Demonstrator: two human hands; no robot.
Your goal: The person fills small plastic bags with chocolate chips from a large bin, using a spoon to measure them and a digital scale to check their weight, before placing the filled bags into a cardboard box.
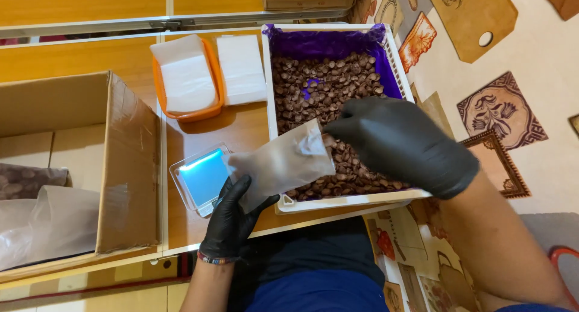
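Near the front edge of the worktop [241, 128], a clear plastic pouch [280, 164] is held by the left hand [232, 218], which is clasped around its lower end from beneath. The pouch's long axis runs slantwise, from the left hand up and to the right, so that its open mouth lies over the near wall of the white crate [338, 200]. The right hand [401, 143], also in a black glove, is curled at that mouth, fingertips pressed to the pouch's upper corner; whether anything is pinched inside its fingers cannot be told. The right hand is thus the nearer to the brown seeds [319, 82], which fill the purple-lined crate directly beneath it. Just left of the pouch, a small scale [202, 176] with a lit blue face is set on the worktop. Farther back, an orange tray [187, 76] of white sheets is seen, and an open cardboard box [78, 161] is placed at the left edge.
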